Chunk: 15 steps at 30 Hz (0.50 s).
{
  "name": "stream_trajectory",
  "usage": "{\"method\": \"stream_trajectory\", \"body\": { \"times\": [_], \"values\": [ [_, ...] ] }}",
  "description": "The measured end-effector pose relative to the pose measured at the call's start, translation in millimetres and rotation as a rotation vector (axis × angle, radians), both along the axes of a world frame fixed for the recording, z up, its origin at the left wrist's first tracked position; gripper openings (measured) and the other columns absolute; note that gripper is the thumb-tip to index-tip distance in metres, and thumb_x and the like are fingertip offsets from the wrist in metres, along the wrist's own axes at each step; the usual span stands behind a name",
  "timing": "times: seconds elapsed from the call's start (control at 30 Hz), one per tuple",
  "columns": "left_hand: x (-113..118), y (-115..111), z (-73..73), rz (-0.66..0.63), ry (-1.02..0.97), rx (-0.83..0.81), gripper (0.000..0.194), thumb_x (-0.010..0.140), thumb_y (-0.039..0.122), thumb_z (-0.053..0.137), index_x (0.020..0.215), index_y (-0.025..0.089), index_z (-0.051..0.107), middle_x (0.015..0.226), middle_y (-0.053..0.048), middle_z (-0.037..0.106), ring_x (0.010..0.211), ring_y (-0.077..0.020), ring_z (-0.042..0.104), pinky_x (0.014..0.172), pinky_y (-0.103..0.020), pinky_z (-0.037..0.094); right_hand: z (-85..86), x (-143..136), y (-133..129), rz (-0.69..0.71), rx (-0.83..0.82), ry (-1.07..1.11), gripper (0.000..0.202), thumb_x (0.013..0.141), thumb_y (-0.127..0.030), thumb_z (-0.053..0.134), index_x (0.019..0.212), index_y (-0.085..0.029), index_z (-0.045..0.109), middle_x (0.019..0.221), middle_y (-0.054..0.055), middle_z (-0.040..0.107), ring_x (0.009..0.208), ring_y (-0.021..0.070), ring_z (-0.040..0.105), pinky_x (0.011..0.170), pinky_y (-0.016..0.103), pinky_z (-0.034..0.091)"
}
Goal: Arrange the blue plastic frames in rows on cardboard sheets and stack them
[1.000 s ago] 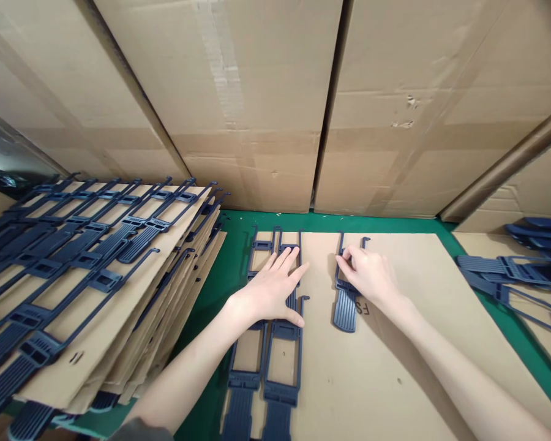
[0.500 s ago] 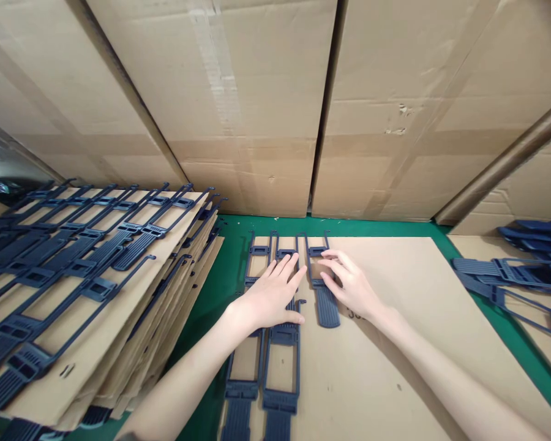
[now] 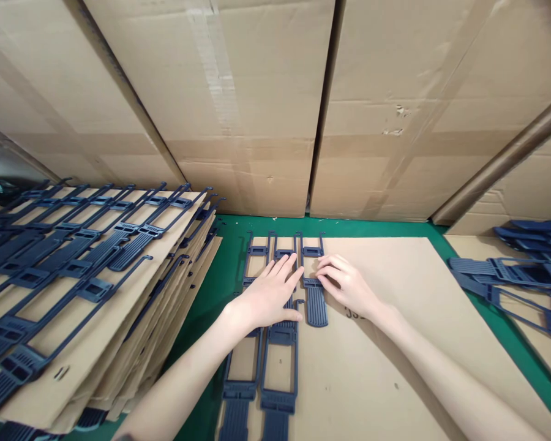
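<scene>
Bare hands (image 3: 267,296) (image 3: 349,286), dark left sleeve (image 3: 125,438)

Saw one blue frame (image 3: 282,252) part-hidden under the left hand (image 3: 270,294), two lower frames (image 3: 279,402) cut off below, lettering (image 3: 354,313) partly behind the right wrist (image 3: 380,312).

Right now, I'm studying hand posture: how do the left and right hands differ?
The left hand is spread palm-down over frames; the right hand has curled fingers at the edge of another frame. The left hand hides much of what lies beneath; the right hand leaves most of its frame visible. Both are bare.
</scene>
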<state>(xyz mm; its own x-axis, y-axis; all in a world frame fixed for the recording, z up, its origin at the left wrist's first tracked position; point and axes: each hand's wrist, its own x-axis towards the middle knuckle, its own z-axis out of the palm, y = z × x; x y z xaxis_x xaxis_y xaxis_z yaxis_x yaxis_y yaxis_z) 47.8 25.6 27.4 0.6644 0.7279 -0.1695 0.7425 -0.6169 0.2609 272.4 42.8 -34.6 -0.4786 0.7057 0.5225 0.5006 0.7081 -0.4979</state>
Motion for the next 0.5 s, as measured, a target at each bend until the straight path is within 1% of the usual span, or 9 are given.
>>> {"method": "stream_trajectory", "body": {
  "times": [0.1, 0.27, 0.37, 0.5],
  "values": [
    [2, 0, 4.3, 0.012, 0.035, -0.026, 0.092, 0.075, 0.051, 0.070, 0.147, 0.013, 0.025, 0.153, -0.020, 0.003, 0.142, -0.0329, 0.001, 0.115, -0.049, 0.016, -1.1, 0, 0, 0.016, 0.004, 0.002, 0.016, 0.092, -0.016, 0.044, 0.084, -0.020, 0.057, 0.094, 0.008, 0.058, 0.102, 0.0212, 0.056, 0.087, 0.039, 0.050],
    [6, -2, 12.0, 0.029, 0.102, -0.051, 0.094, 0.076, 0.049, 0.070, 0.148, 0.012, 0.022, 0.154, -0.020, -0.001, 0.143, -0.0328, -0.002, 0.115, -0.048, 0.015, -3.5, 0, 2, 0.041, 0.043, 0.020, 0.014, 0.090, -0.012, 0.046, 0.081, -0.020, 0.054, 0.090, 0.007, 0.057, 0.099, 0.0214, 0.055, 0.084, 0.039, 0.050],
    [7, -2, 14.9, 0.038, 0.147, -0.061, 0.094, 0.078, 0.049, 0.069, 0.149, 0.012, 0.020, 0.154, -0.019, -0.003, 0.143, -0.0329, -0.002, 0.115, -0.047, 0.014, -3.5, 0, 3, 0.045, 0.056, 0.021, 0.015, 0.089, -0.011, 0.046, 0.080, -0.020, 0.053, 0.089, 0.007, 0.057, 0.098, 0.0213, 0.055, 0.083, 0.039, 0.050],
    [8, -3, 16.5, 0.046, 0.157, -0.073, 0.093, 0.078, 0.048, 0.069, 0.149, 0.014, 0.020, 0.154, -0.019, -0.003, 0.143, -0.0330, -0.002, 0.115, -0.047, 0.014, -6.3, 0, 3, 0.046, 0.061, 0.019, 0.015, 0.089, -0.011, 0.046, 0.080, -0.020, 0.053, 0.088, 0.007, 0.057, 0.099, 0.0219, 0.055, 0.083, 0.040, 0.051]
  ]
}}
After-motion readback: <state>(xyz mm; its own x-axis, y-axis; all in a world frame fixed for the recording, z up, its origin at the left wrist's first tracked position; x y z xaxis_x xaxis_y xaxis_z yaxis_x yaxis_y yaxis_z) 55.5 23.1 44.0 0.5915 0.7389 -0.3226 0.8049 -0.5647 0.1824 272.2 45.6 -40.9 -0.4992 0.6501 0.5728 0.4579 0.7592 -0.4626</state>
